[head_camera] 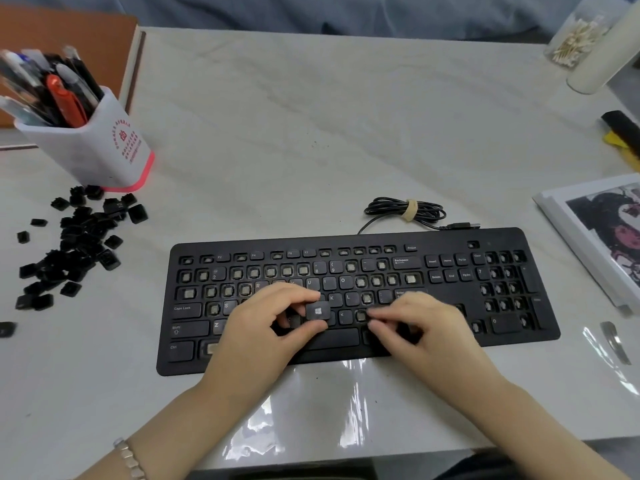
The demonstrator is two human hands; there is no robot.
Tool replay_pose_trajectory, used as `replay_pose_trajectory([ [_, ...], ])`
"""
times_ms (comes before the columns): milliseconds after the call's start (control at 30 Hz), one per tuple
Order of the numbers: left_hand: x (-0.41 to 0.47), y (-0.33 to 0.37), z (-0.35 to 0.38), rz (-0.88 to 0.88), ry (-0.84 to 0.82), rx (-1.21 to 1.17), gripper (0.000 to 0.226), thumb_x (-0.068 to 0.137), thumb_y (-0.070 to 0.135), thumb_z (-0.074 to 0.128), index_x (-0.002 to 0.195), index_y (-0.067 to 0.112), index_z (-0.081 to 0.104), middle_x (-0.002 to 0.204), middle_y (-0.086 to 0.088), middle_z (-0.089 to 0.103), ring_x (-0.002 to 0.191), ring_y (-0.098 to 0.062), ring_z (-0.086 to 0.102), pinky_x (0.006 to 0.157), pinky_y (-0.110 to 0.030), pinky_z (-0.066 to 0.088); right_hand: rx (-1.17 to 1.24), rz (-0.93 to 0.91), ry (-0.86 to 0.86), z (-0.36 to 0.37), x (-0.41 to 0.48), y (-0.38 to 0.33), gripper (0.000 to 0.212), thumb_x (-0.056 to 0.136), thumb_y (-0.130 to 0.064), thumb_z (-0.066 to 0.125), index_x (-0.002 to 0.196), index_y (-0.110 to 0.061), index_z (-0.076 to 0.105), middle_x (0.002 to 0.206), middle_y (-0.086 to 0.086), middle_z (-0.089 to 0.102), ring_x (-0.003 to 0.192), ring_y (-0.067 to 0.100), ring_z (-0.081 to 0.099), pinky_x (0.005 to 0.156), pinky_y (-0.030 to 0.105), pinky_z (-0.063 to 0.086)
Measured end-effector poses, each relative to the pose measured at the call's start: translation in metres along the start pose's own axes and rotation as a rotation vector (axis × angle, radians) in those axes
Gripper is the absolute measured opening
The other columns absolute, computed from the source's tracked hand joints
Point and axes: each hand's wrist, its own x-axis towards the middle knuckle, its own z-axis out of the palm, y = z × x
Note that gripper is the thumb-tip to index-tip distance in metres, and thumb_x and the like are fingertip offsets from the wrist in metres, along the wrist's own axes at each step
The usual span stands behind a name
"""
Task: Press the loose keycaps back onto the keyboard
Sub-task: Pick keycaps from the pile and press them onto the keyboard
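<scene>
Pale marbled table top [311, 133] is seen filling most of the frame, covered near the lower edge by a clear, shiny film. A black keyboard [433, 239] is laid across the lower middle, with many of its sockets left bare and some keys already seated. Its cable [405, 209] is coiled and tied just behind it.

At the lower centre, a single keycap [318, 311] with a pale logo is pinched between the thumb and forefinger of the left hand [263, 327] and held over the bottom letter rows. The other fingers of that hand are curled underneath. A bracelet [130, 459] is worn on the left wrist.

The right hand [426, 327] is placed over the keyboard's lower rows just right of the keycap, fingers bent and pointed left. Its fingertips are blurred, so whether anything is held cannot be told.

At the left of the frame, a pile of loose keycaps [76, 244] is scattered on the table, well apart from the keyboard. Behind the pile, a white pen holder [93, 147] crammed with pens is seen. A printed sheet [609, 233] is laid at the right edge, and a clear box of cotton swabs [575, 39] is found at the upper right.
</scene>
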Motion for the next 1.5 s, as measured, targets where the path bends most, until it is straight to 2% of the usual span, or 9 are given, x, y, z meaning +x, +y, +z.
replay_pose_trajectory([
  [133, 0.001, 0.001, 0.000, 0.052, -0.002, 0.016, 0.032, 0.064, 0.021, 0.072, 0.092, 0.036, 0.066, 0.080, 0.012, 0.063, 0.066, -0.002, 0.054, 0.068, -0.003, 0.040, 0.286, 0.070, -0.038, 0.008, 0.017, -0.028, 0.033, 0.070, -0.022, 0.077, 0.090, -0.044, 0.062, 0.079, -0.023, 0.064, 0.064, 0.001, 0.050, 0.064, 0.007, 0.038],
  [300, -0.001, 0.001, -0.015, 0.027, 0.013, -0.005, 0.038, 0.066, 0.019, 0.069, 0.094, 0.043, 0.060, 0.095, 0.018, 0.062, 0.068, -0.001, 0.058, 0.070, -0.004, 0.042, 0.127, -0.070, -0.038, 0.023, 0.027, -0.046, 0.028, 0.067, -0.032, 0.068, 0.095, -0.028, 0.072, 0.064, -0.025, 0.053, 0.063, -0.009, 0.048, 0.065, 0.003, 0.036],
  [433, -0.008, -0.005, -0.038, 0.012, 0.026, 0.052, 0.036, 0.073, 0.018, 0.064, 0.105, 0.034, 0.062, 0.096, 0.019, 0.065, 0.088, 0.004, 0.059, 0.082, -0.004, 0.040, 0.060, -0.099, -0.063, 0.036, 0.030, -0.055, 0.029, 0.069, -0.036, 0.063, 0.094, -0.024, 0.071, 0.070, -0.028, 0.050, 0.074, -0.015, 0.046, 0.072, 0.004, 0.035],
  [567, -0.019, -0.031, -0.070, -0.126, 0.252, 0.108, 0.033, 0.082, 0.025, 0.057, 0.110, 0.042, 0.052, 0.110, 0.037, 0.050, 0.106, 0.012, 0.047, 0.090, -0.002, 0.033, 0.132, -0.094, -0.050, 0.059, 0.026, -0.067, 0.025, 0.071, -0.032, 0.072, 0.095, -0.025, 0.072, 0.084, -0.024, 0.050, 0.086, -0.010, 0.045, 0.079, 0.001, 0.032],
  [767, -0.032, -0.057, -0.092, -0.455, 0.284, -0.126, 0.031, 0.089, 0.007, 0.056, 0.115, 0.021, 0.056, 0.102, 0.011, 0.062, 0.086, 0.001, 0.058, 0.070, -0.001, 0.041, 0.092, -0.163, -0.014, 0.103, 0.026, -0.085, 0.027, 0.067, -0.033, 0.070, 0.091, -0.023, 0.073, 0.083, -0.014, 0.042, 0.086, 0.004, 0.038, 0.084, 0.004, 0.029],
  [1000, -0.038, -0.061, -0.095, -0.411, 0.167, -0.135, 0.040, 0.085, 0.008, 0.061, 0.107, 0.042, 0.058, 0.093, 0.003, 0.063, 0.076, -0.002, 0.055, 0.071, -0.008, 0.043, -0.019, -0.222, -0.018, 0.120, 0.023, -0.078, 0.024, 0.064, -0.033, 0.071, 0.087, -0.026, 0.073, 0.082, -0.012, 0.039, 0.079, 0.008, 0.037, 0.075, 0.014, 0.032],
  [1200, -0.039, -0.064, -0.096, -0.392, 0.147, -0.128, 0.042, 0.084, 0.009, 0.063, 0.110, 0.042, 0.056, 0.094, 0.003, 0.062, 0.078, -0.003, 0.054, 0.071, -0.009, 0.043, -0.046, -0.260, -0.011, 0.119, 0.024, -0.080, 0.022, 0.063, -0.032, 0.072, 0.084, -0.026, 0.074, 0.078, -0.007, 0.046, 0.076, 0.010, 0.039, 0.068, 0.026, 0.042],
  [1333, -0.040, -0.063, -0.093, -0.376, 0.166, -0.123, 0.037, 0.077, 0.027, 0.061, 0.106, 0.047, 0.053, 0.092, 0.008, 0.061, 0.078, -0.002, 0.054, 0.070, -0.008, 0.042, -0.051, -0.258, 0.014, 0.120, 0.024, -0.083, 0.019, 0.063, -0.030, 0.072, 0.081, -0.025, 0.074, 0.077, -0.005, 0.046, 0.074, 0.011, 0.039, 0.063, 0.030, 0.044],
  [1500, -0.041, -0.065, -0.092, -0.358, 0.160, -0.085, 0.044, 0.084, 0.012, 0.065, 0.106, 0.048, 0.052, 0.092, 0.009, 0.060, 0.078, -0.003, 0.053, 0.071, -0.008, 0.041, -0.069, -0.284, 0.008, 0.122, 0.022, -0.085, 0.016, 0.065, -0.026, 0.071, 0.080, -0.021, 0.073, 0.075, -0.004, 0.047, 0.073, 0.012, 0.038, 0.061, 0.031, 0.045],
])
